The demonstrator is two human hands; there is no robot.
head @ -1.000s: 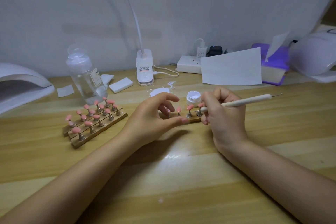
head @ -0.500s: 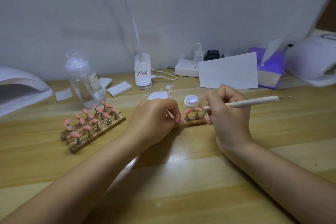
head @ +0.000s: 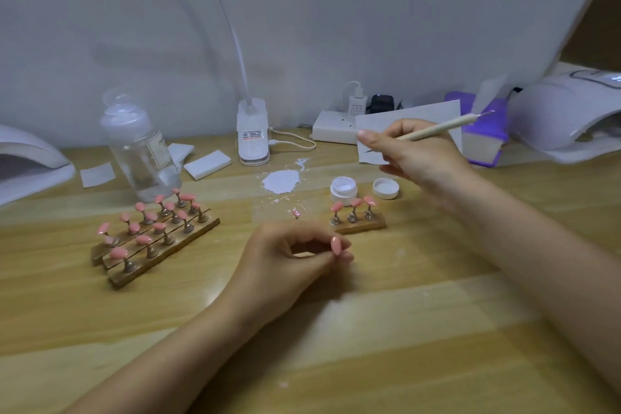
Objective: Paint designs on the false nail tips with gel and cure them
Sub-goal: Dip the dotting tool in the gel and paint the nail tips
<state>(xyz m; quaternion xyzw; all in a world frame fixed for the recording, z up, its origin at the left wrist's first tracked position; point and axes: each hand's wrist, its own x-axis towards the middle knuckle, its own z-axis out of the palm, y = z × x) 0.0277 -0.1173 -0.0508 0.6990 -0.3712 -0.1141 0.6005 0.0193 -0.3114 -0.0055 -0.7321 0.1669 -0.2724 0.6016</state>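
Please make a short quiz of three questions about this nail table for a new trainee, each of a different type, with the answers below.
1. True or false: the gel jar has its lid on.
2. How many pink tips stand on the small holder?
3. What does the left hand pinch? A) a brush B) a pink tip C) a wipe

Key
1. False: the lid lies beside the open jar.
2. Three.
3. B: a pink tip. The right hand holds the brush.
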